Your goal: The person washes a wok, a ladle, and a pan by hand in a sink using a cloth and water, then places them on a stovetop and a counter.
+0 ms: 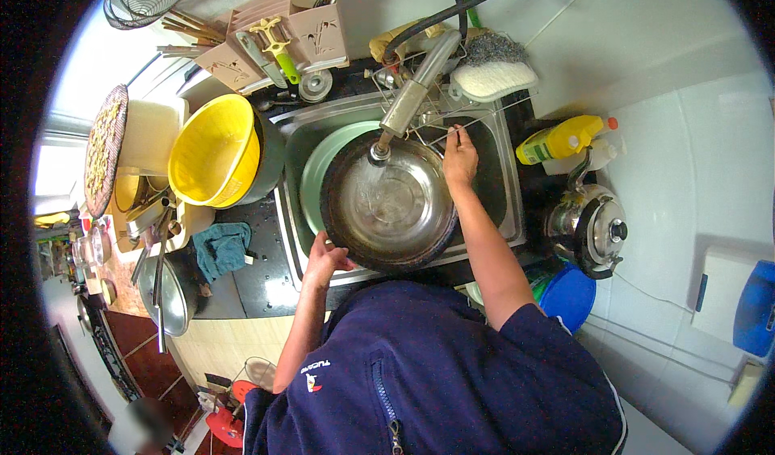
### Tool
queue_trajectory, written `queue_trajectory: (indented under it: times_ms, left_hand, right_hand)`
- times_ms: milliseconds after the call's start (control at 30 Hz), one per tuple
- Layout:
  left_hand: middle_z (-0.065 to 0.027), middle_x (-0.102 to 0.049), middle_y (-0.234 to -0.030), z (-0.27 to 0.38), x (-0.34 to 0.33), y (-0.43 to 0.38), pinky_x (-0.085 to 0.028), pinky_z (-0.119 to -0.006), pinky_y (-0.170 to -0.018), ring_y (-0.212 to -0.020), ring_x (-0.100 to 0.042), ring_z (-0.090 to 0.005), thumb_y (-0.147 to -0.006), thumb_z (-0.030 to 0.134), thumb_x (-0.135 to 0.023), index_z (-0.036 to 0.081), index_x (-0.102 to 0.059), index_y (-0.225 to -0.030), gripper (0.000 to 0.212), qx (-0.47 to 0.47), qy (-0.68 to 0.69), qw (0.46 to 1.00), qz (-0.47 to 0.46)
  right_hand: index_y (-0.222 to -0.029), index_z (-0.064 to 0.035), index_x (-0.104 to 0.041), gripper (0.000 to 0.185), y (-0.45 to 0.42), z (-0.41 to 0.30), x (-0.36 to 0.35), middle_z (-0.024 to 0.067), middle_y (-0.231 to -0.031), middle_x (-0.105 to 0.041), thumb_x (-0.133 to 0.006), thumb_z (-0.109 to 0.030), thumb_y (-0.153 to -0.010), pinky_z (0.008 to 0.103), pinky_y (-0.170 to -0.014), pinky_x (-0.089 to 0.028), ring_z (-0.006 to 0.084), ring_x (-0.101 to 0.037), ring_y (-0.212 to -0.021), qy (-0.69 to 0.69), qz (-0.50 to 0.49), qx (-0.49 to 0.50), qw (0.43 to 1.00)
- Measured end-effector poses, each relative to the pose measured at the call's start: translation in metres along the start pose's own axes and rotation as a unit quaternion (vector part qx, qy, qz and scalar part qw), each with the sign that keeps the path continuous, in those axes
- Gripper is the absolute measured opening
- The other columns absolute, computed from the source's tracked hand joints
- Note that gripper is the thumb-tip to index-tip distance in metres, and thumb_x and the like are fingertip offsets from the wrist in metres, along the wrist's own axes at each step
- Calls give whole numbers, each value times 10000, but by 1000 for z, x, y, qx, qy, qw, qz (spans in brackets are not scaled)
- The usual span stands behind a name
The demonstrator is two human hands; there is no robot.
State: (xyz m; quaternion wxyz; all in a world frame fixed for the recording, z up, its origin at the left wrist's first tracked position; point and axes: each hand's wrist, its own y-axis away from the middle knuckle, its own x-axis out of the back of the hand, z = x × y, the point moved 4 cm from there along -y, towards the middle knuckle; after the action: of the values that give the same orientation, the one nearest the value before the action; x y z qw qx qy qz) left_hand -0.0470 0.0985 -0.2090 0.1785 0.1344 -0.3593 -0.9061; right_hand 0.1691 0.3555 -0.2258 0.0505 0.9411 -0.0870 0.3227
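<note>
A round metal pan (387, 203) with a dark, stained outer wall sits at the sink, partly over a pale green basin (310, 182). Water runs into it from the faucet (407, 107), and its inner bottom looks wet and shiny. My left hand (327, 258) grips the pan's rim at the lower left, thumb and fingers spread along the edge. On the opposite side my right hand (461, 159) holds the right rim, its fingertips close to a wire rack (478, 116). Fingers under the rim are hidden.
Left of the steel sink (514, 213) stand a yellow colander (212, 152) and a teal cloth (223, 250). A kettle (596, 231) and a yellow detergent bottle (560, 140) stand at right. A sponge (493, 81) rests on the rack.
</note>
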Motion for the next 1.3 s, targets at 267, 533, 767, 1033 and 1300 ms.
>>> queue_trajectory:
  times_ms: [267, 533, 767, 1033, 1300]
  left_hand:
    - [-145, -533, -725, -7, 2, -1, -510, -306, -478, -518, -575, -214, -704, -16, -489, -44, -286, -1146, 488, 4, 4, 1000, -5]
    - [-155, -546, -738, -3, -4, 4, -506, -305, -472, -519, -579, -212, -710, -11, -493, -51, -296, -1119, 455, 5, 5, 1000, 6]
    - [-157, -543, -724, -6, -1, 4, -502, -304, -461, -518, -580, -214, -712, -11, -498, -55, -294, -1118, 456, 6, 17, 1000, 2]
    - [-159, -543, -711, -6, 9, 0, -506, -312, -446, -507, -577, -222, -697, -75, -484, -40, -310, -1115, 454, -25, 10, 1000, 7]
    - [-127, -558, -685, 2, 25, 0, -433, -272, -420, -486, -539, -178, -673, -63, -497, -7, -358, -1119, 470, -27, -21, 998, 49]
  right_hand:
    - [-1106, -78, -529, 423, 6, -11, 3, 213, -864, -596, -436, -387, -832, 397, -697, -444, 364, -577, -793, -20, 6, 9, 1000]
    - [-1096, -61, -532, 400, 6, -14, 6, 221, -883, -590, -442, -346, -830, 393, -696, -445, 371, -574, -806, -3, 8, 29, 1000]
    - [-1069, -39, -550, 399, 10, -19, 7, 238, -893, -582, -463, -337, -818, 385, -703, -446, 362, -578, -812, -14, 9, 13, 1000]
    - [-1064, 15, -545, 488, 5, -1, -1, 180, -980, -596, -525, -391, -794, 330, -779, -416, 284, -569, -895, -103, -17, -17, 994]
    - [-859, 50, -604, 388, 23, 38, -16, 90, -863, -596, -593, -332, -791, 292, -716, -399, 158, -510, -774, -194, -134, -151, 960]
